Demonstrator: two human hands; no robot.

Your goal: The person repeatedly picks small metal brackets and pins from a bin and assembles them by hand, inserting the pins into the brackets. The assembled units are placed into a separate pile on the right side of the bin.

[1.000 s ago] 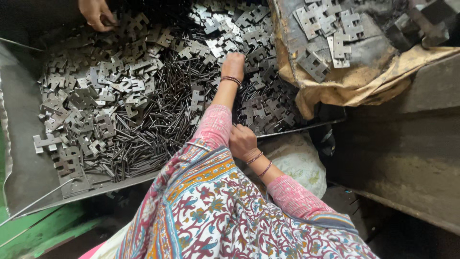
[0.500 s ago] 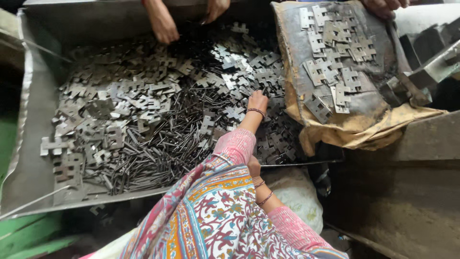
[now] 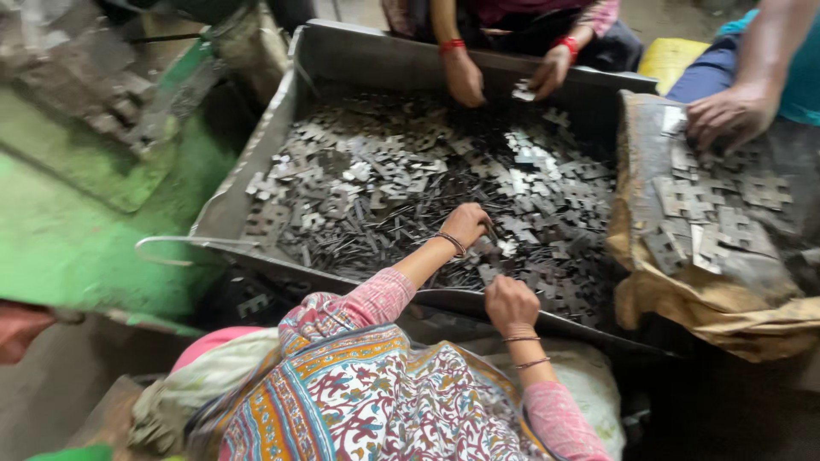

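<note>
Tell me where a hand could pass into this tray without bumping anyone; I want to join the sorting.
The metal tray's left wall and the parts beside it are free of hands. The far edge holds two other hands, the sack pile on the right another. The near middle is crowded: left hand and right hand among the stamped metal pieces.

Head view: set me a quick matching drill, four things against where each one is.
Things:
1. left hand
2. right hand
3. cloth sack
4. wire handle

Places:
A. draped beside the tray's right side, flat metal pieces on top
B. at the tray's near rim
C. sticking out from the tray's left wall
D. on the metal pieces inside the metal tray

Pairs: 1-D, 2-B, 3-A, 4-C
</note>
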